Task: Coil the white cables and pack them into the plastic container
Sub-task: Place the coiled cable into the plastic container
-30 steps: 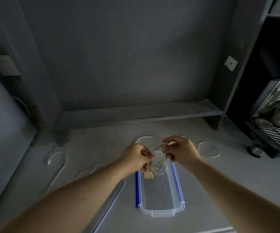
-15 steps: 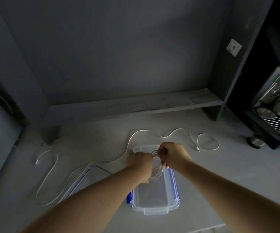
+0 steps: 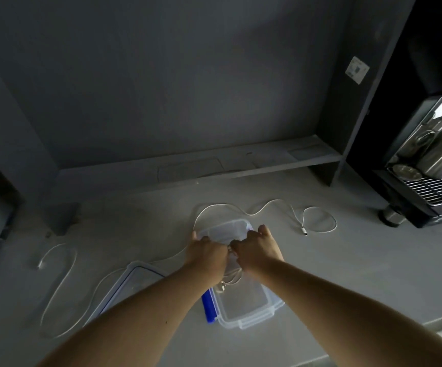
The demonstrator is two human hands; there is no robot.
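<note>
Our left hand (image 3: 206, 252) and right hand (image 3: 257, 249) both grasp a coiled white cable (image 3: 231, 276) over the clear plastic container (image 3: 251, 308) on the table (image 3: 347, 274).

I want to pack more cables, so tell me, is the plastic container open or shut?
Open. The plastic container has no cover on; its lid lies on the counter to its left.
</note>
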